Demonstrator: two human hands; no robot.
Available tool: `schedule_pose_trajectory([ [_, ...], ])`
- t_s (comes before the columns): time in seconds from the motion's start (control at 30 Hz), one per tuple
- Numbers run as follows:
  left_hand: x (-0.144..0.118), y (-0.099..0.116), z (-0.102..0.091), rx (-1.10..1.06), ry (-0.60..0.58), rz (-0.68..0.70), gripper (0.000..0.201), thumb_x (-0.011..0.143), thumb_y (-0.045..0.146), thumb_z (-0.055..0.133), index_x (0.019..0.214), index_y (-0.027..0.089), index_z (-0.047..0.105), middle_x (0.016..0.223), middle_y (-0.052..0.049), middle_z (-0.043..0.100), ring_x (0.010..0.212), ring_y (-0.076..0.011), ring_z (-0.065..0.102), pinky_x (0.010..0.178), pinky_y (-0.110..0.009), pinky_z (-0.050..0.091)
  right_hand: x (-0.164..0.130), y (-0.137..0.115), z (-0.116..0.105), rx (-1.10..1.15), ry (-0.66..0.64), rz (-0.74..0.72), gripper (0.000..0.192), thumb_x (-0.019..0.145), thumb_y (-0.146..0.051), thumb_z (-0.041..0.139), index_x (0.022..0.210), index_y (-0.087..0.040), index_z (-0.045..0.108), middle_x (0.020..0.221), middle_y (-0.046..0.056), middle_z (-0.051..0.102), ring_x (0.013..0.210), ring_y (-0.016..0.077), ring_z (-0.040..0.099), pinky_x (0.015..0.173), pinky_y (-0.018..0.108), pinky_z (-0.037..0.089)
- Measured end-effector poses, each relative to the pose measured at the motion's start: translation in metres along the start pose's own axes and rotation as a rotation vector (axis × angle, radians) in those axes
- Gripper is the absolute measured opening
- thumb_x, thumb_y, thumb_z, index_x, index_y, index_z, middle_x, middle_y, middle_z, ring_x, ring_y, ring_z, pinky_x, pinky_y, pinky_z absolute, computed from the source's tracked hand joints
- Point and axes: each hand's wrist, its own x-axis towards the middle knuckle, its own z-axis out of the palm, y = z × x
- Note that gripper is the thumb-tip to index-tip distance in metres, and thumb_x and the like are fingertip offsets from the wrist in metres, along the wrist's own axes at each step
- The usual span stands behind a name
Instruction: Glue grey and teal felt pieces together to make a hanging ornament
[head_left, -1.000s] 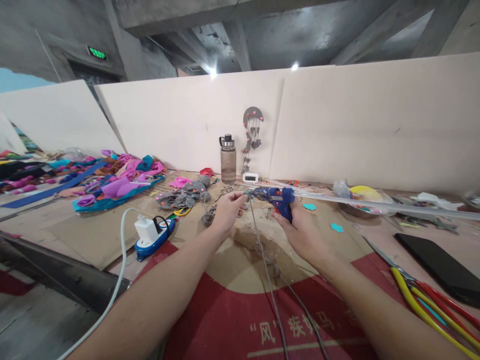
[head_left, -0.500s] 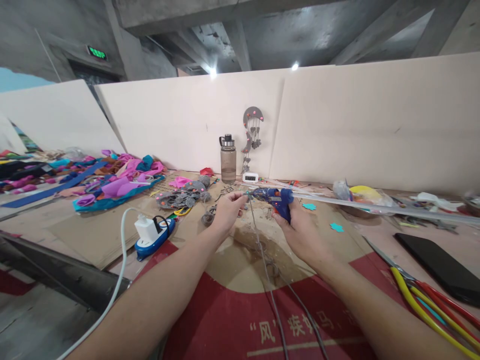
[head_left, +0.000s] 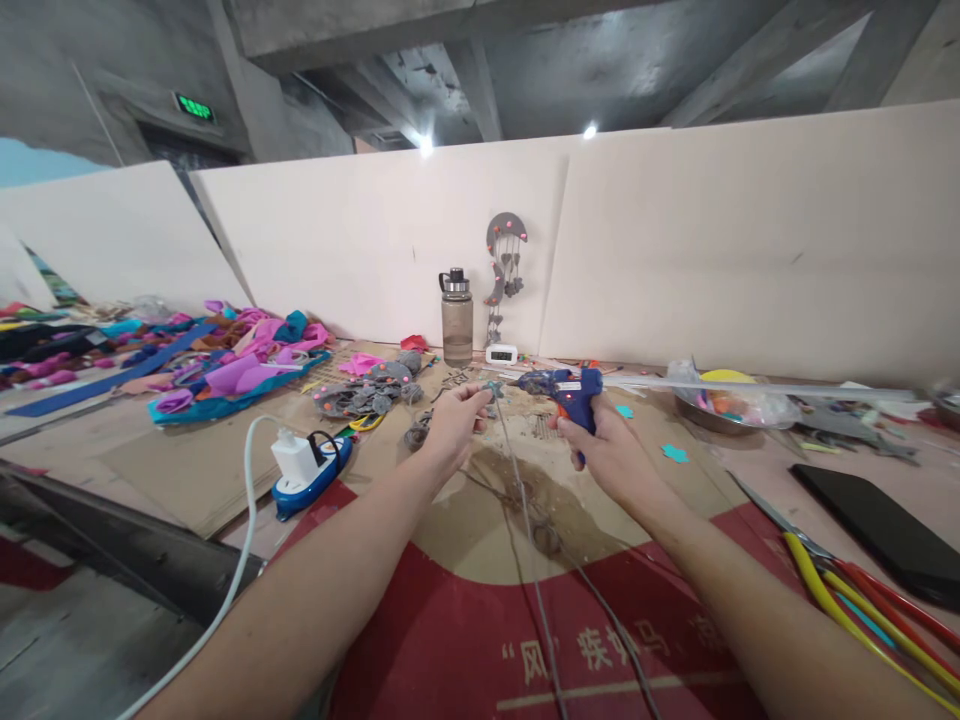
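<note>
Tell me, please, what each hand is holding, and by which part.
The right hand holds the blue glue gun by its grip. The left hand pinches the top end of a thin grey wire between the fingertips.

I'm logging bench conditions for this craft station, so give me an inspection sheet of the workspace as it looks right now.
Surface: workbench covered with brown cardboard and a red printed sheet, stained near the middle.
Job's things: blue glue gun with a clear glue stick out the back; small grey piece on a thin grey wire.
Clutter: felt scraps, grey felt shapes, water bottle, small clock, dish of bits, pliers, black tablet.
Grippers: left hand pinches the grey piece; right hand grips the glue gun.
Cables: white cable to power strip.
Surroundings: pale partition boards, concrete ceiling.
</note>
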Motion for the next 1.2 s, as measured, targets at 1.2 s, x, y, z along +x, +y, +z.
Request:
schedule_pose_trajectory([
  [1.2,-0.031,0.010,0.022,0.382,-0.147,0.276,0.014,0.069,0.027,0.067,0.073,0.014,0.066,0.068,-0.001,0.064,0.062,-0.0110,0.055,0.062,-0.024,0.043,-0.011,-0.004,0.037,0.803,-0.083,0.321,0.043,0.059,-0.028,0.074,0.090,-0.024,0.044,0.068,-0.009,0.049,0.051,0.0066,0.042,0.048,0.021,0.037],
])
